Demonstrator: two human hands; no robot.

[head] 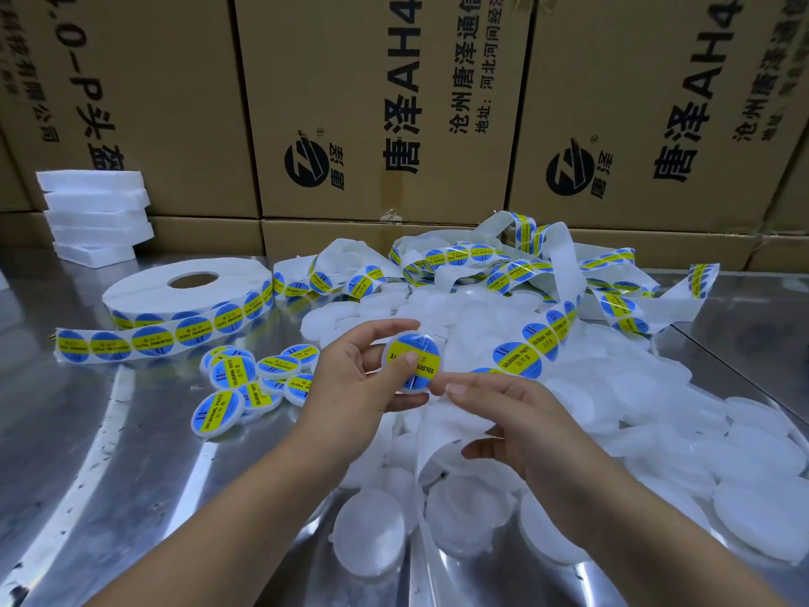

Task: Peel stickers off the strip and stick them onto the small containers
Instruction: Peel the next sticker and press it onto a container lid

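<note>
Left hand [350, 374] grips the small container [388, 356], a round white translucent tub held up over the steel table [87, 431], lid face toward me. The thumb is flat across the middle of the sticker [423, 373]. Right hand [516, 427] holds the sticker strip [532, 350] just beside the tub, thumb on top and fingers curled under the backing.

Step in hand, as I read it, is pressing the label down. To do it well:
- rub from the centre outward so no bubble stays
- run the thumb around the edge, mainly the lower part near my right thumb
- keep the tub steady with the other fingers behind it
- keep the strip off the fresh label so the next sticker doesn't catch

The sticker is round, blue with a yellow band, and reads SOLDERING PASTE. It nearly fills the lid and sits roughly centred, with the text tilted. A faint crease line seems to cross it, but I can't be sure.

Labelled tubs [245, 378] lie to my left, the unlabelled pile [656, 431] to my right, and the roll [188, 295] is further back.
</note>
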